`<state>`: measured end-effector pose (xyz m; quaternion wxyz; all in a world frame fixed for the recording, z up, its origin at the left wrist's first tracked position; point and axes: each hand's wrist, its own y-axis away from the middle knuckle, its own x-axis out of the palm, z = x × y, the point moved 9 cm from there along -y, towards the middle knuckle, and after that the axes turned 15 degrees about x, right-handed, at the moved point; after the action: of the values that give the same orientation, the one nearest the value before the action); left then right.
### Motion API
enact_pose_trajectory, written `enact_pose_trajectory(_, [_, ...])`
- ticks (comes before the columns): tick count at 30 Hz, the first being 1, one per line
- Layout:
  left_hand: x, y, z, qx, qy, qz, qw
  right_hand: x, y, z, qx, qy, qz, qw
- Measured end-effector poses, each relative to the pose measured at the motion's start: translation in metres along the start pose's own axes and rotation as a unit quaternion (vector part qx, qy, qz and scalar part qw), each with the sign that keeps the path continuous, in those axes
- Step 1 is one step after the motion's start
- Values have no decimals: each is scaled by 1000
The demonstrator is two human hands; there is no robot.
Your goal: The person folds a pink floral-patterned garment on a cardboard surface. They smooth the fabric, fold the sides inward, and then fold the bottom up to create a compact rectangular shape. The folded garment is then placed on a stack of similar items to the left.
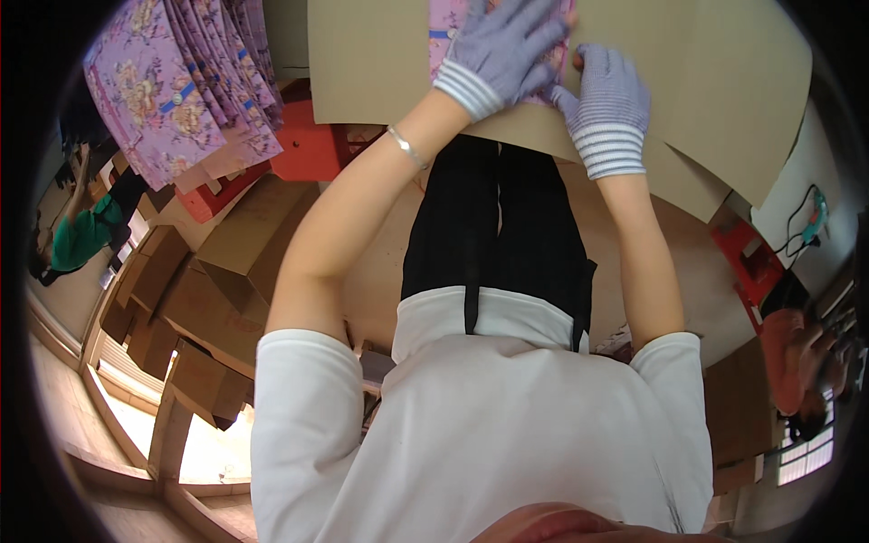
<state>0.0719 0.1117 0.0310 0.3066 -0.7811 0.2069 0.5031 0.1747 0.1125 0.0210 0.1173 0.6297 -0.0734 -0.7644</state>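
Observation:
A pink floral printed piece [444, 38], flat like a folded paper bag, lies on the cardboard-covered table [380, 72] at the top edge of the view. My left hand [507, 54], in a grey-lilac knit glove with a striped cuff, rests on it with fingers spread and covers much of it. Just right of the piece, my right hand [611, 104], gloved the same way, lies on the cardboard, its thumb apart from the other fingers. Nothing shows in its grasp. The far end of the piece is cut off by the frame.
A fanned stack of purple floral pieces [172, 86] stands at the upper left, near a red plastic stool [308, 145]. Cardboard boxes [213, 303] are piled at left. Another red stool [747, 258] is at right. People in green [81, 235] and in salmon [780, 353] are on either side.

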Motion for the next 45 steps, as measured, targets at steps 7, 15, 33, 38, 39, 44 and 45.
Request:
enact_pose_trajectory(7, [16,29,12,193,59,182,962,4,-2,2,42,42,77,995])
enact_pose_trajectory(15, [0,-36,82,279,80,186,939,6,-5,1,70,41,124,989])
enact_pose_trajectory(33, [-44,-115,188,145,-126,-63,979,7,-7,-6,86,4,154,984])
enact_pose_trajectory(38, [-6,-11,56,117,121,9,986,4,-7,-4,82,-1,138,987])
enact_pose_trajectory(39, [-16,4,25,139,83,7,987,5,-8,-6,78,-2,132,988])
enact_pose_trajectory(44, [1,70,-57,-11,177,-42,983,5,-6,-5,56,18,115,992])
enact_pose_trajectory(45, [-3,68,-60,-37,195,-75,977,5,-8,-5,60,29,118,991])
